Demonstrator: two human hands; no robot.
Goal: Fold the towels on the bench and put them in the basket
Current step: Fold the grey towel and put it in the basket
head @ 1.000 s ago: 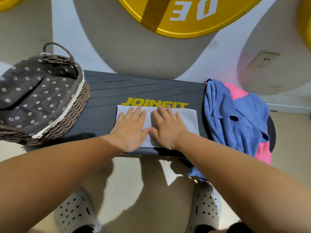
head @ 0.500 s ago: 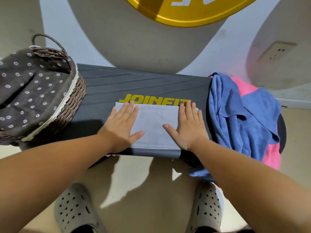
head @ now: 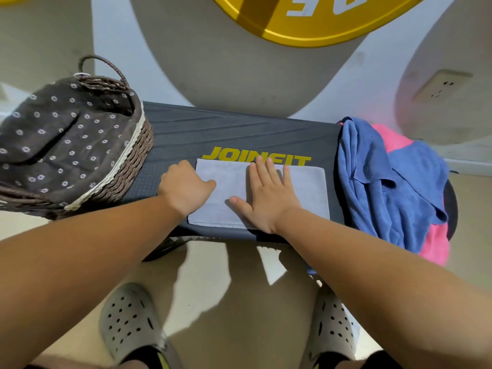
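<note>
Smooth rectangular grey towel (head: 306, 187) on ribbed worktop (head: 239, 129): right hand (head: 269, 201), fingers straight, now presses mid-towel; left hand (head: 186, 187), earlier flat, curls fingers round the towel's left edge.

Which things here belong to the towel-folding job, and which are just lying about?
Job: grey towel, pressed flat by the right hand and gripped at its edge by the left hand; blue towel; pink towel; wicker basket; bench.
Lying about: yellow weight plate; wall socket; grey clogs.
</note>
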